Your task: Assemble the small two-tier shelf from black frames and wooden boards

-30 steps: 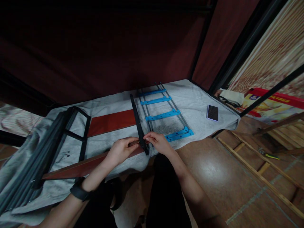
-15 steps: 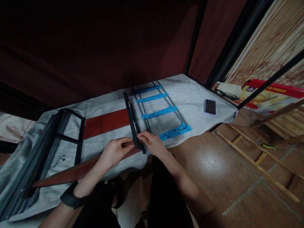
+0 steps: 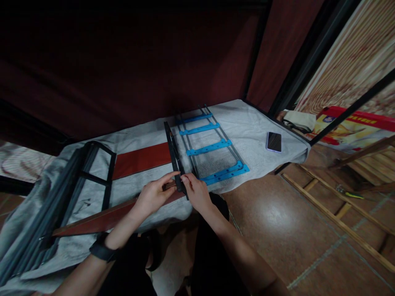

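Note:
My left hand (image 3: 153,195) and my right hand (image 3: 195,190) meet at the near end of a black metal bar (image 3: 173,154) that crosses two red-brown wooden slats. The fingers of both hands are pinched on the bar's end, where it meets the near slat (image 3: 105,217). The far slat (image 3: 140,160) lies flat on a grey cloth (image 3: 247,127). A black watch is on my left wrist. Just right of the bar lies a grey frame with several blue cross pieces (image 3: 210,146).
A black metal frame (image 3: 77,181) lies at the left on the cloth. A phone (image 3: 273,142) rests near the cloth's right end. Wooden laths (image 3: 333,218) lie on the brown tiled floor at the right, with a red and yellow box (image 3: 352,125) behind.
My hands have stayed at the bar's near end; my right hand has drawn closer to the left. The view has shifted slightly.

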Demonstrator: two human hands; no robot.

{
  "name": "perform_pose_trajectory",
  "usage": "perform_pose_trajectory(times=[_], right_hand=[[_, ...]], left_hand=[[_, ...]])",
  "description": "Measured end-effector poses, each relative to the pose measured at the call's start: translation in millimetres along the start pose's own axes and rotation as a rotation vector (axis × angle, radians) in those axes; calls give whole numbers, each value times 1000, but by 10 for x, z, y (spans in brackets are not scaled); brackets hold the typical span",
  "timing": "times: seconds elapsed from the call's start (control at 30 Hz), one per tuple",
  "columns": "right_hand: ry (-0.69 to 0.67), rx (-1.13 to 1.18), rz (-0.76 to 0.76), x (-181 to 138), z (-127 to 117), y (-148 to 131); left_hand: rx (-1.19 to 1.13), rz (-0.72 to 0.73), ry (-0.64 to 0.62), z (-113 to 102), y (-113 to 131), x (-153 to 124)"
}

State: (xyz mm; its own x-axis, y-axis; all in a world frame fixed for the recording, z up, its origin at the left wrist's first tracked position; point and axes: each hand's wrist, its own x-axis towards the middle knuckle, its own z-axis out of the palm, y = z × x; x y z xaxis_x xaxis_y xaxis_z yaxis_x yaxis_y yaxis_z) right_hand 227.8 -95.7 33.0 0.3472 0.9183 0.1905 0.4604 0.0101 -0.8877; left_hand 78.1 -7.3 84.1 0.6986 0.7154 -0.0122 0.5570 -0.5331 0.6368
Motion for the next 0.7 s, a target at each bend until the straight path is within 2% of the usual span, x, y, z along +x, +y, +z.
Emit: perform_pose_trajectory(times=[0.13,0.27,0.37,0.53,0.63,0.7], right_hand=[[-40,178,-55,0,-56,78],[-8,-46,-96,55,-39,64],[34,-149,-50,87,20,49],[35,129,88,87,48,90],[-5,267,18,83,46,97],[-21,240,1,87,54,84]], left_hand=[[19,15,-12,-18,33,3],[52,24,-15,-26,50,8],[87,25,-19,-38,68,4],[143,24,-35,-63,89,-8],[187,8,-40,-74,97,-9],[204,-1,-50,-79,102,-7]])
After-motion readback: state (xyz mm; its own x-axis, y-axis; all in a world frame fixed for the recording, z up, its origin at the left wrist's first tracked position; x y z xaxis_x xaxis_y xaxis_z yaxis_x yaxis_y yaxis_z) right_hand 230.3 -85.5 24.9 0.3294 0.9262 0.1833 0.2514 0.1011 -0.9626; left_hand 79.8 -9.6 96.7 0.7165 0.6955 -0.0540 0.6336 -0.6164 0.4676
